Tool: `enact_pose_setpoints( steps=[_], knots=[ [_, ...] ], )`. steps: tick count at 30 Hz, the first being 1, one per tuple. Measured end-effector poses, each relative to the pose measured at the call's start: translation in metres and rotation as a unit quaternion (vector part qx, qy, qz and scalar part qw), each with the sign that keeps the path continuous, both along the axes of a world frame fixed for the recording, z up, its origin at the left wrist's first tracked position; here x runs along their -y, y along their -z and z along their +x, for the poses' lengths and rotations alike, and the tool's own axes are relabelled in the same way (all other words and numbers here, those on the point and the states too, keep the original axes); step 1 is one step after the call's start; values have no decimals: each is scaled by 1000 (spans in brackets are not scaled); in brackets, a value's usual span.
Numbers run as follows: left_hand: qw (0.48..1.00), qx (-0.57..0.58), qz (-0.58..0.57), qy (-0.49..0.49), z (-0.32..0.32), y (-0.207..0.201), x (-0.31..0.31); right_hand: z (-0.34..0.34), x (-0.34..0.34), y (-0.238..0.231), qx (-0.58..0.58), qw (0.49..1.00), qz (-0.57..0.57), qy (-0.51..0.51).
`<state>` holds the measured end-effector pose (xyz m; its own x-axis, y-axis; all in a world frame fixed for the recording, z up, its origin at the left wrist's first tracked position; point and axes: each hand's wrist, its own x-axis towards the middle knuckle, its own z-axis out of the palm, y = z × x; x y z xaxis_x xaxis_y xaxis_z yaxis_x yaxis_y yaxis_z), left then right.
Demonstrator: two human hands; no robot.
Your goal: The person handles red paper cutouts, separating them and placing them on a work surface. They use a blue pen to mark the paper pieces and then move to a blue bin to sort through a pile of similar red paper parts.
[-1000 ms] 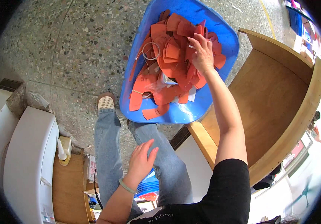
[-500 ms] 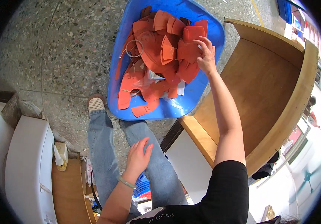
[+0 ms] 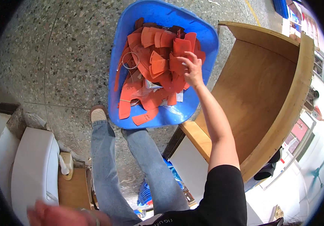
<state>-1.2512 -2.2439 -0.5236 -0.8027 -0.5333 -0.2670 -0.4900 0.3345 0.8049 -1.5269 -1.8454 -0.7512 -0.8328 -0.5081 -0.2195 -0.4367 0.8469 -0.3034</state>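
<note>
A blue plastic tub on the floor holds a heap of flat orange-red cut pieces, many curved and stacked in bundles. My right hand hovers over or touches the pieces on the tub's right side, its fingers apart and loosely bent. Something small and pale shows at those fingers; I cannot make out what it is. Among the pieces lie a thin pale ring and some clear plastic wrap. Down at the lower left, my left hand is smeared by motion, close to a white rounded machine housing.
An open wooden box-like stand with a raised rim is at my right, beside the tub. The white machine housing and a cream-coloured bottle-like container stand at the left. Speckled floor surrounds the tub. A blue basket sits below my legs.
My left hand has swung from above my knee to the lower left. The right hand stays over the orange-red pieces, with its fingers a little more bent. The whole view has shifted slightly.
</note>
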Motion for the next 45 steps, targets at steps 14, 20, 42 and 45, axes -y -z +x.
enact_pose_setpoints(
  steps=[14,20,42,45],
  knots=[
    [954,-198,84,-208,-77,-40,-50,113,69,37,113,990,-71,-45],
    [876,-213,331,-279,-91,-25,-129,133,14,58,64,968,-159,182],
    [887,281,360,75,17,142,-231,102,-14,46,199,921,116,315],
    [879,280,381,70,20,143,-236,125,-36,-6,223,919,143,292]
  ],
)
